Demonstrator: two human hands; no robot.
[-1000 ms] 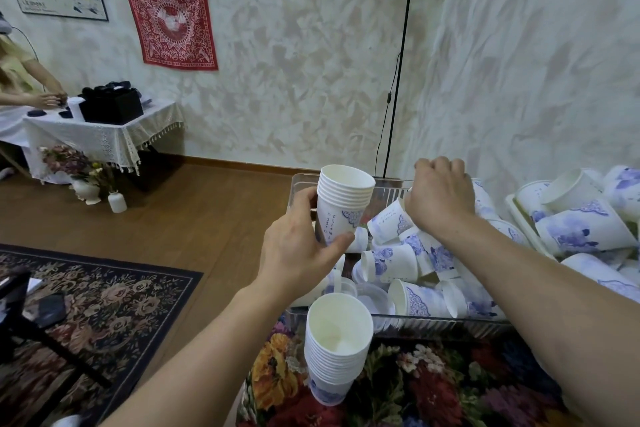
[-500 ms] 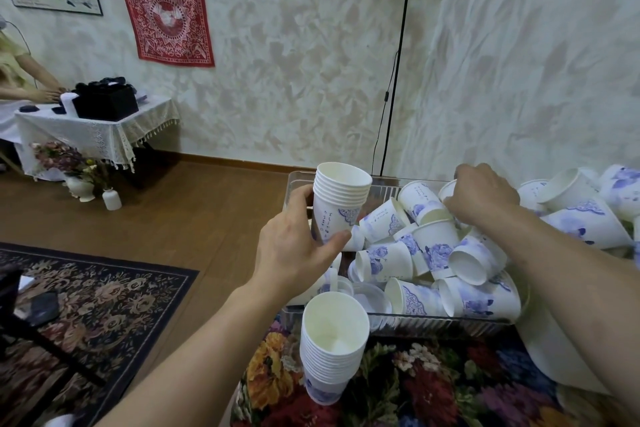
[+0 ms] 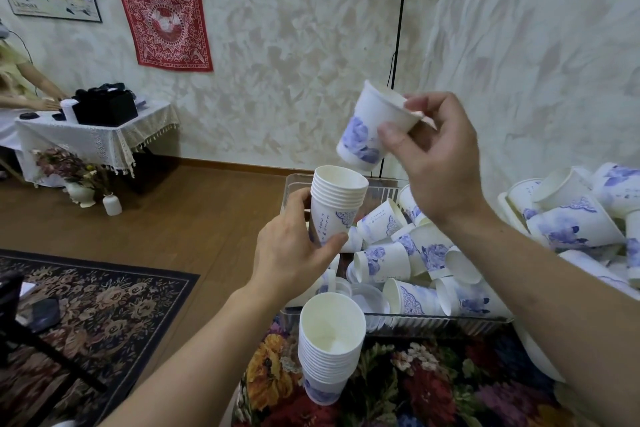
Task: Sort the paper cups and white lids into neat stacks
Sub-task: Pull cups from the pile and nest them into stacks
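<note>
My left hand (image 3: 294, 253) grips an upright stack of nested white paper cups (image 3: 336, 201) above the near left end of a clear plastic bin (image 3: 433, 317). My right hand (image 3: 436, 156) pinches a single blue-flowered paper cup (image 3: 370, 128) by its rim, tilted, in the air above and right of that stack. Several loose cups (image 3: 388, 260) lie jumbled in the bin, with clear-white lids (image 3: 367, 298) at its near left. A taller stack of cups (image 3: 329, 343) stands on the floral tablecloth in front of the bin.
Another pile of cups (image 3: 571, 218) fills a white tray at the right, against the wall. A floor lamp pole (image 3: 398, 45) rises behind the bin. Across the wooden floor a person sits at a small cloth-covered table (image 3: 90, 135); a patterned rug (image 3: 86, 305) lies at the left.
My right hand rose out of the pile at the right with one flowered cup and now holds it above the stack. My left hand kept its stack in about the same place.
</note>
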